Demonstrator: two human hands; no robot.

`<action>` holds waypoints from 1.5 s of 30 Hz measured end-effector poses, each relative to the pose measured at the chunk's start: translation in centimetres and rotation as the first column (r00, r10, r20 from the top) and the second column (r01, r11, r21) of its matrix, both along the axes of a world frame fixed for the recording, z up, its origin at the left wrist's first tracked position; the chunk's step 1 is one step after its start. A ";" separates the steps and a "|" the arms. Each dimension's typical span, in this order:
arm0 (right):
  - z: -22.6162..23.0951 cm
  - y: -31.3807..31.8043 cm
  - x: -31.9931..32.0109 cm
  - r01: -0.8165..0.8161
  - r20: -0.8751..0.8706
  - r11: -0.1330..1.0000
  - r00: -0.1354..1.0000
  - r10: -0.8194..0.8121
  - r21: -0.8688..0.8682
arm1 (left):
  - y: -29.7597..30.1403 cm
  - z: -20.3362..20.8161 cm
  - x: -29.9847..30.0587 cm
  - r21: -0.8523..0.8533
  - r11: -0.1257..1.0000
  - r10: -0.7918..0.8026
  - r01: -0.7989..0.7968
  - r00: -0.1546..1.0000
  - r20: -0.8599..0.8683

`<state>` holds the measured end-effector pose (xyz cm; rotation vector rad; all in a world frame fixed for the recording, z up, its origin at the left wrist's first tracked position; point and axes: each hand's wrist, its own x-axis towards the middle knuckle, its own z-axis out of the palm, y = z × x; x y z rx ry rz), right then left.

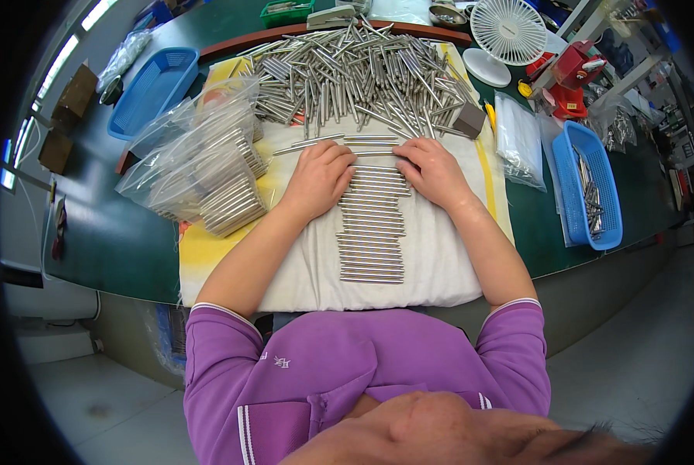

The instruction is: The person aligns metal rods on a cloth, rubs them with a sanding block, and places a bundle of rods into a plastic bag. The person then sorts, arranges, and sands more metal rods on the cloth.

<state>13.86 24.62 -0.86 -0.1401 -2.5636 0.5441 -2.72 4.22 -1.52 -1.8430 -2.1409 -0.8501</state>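
The left hand and the right hand faced each other over a white cloth with yellow edges, spread on a green surface. Their fingers were bent inward, the tips at opposite ends of a metal rod that lay crosswise between the 2 hands. Whether the fingers pinched this rod or only touched its ends, I could not tell.

Just below the rod, toward the person, a column of metal rods lay on the cloth, side by side and crosswise, its lower part shifted slightly to the left of its upper part. Just beyond the hands were a few short crosswise rods, with loose rods slanting near the left hand.

Farther off, a large tangled pile of rods spread across the cloth, with a grey block at its right edge. To the left, clear bags filled with rods lay stacked, and beyond them stood a blue basket. To the right were a stack of clear plastic sleeves and a 2nd blue basket containing metal pieces. A white fan stood at the far right.
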 end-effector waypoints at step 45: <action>0.5 0.0 0.3 -0.108 0.004 0.994 0.994 0.108 0.025 | 0.1 0.2 0.3 -0.021 1.000 0.012 -0.013 0.999 -0.048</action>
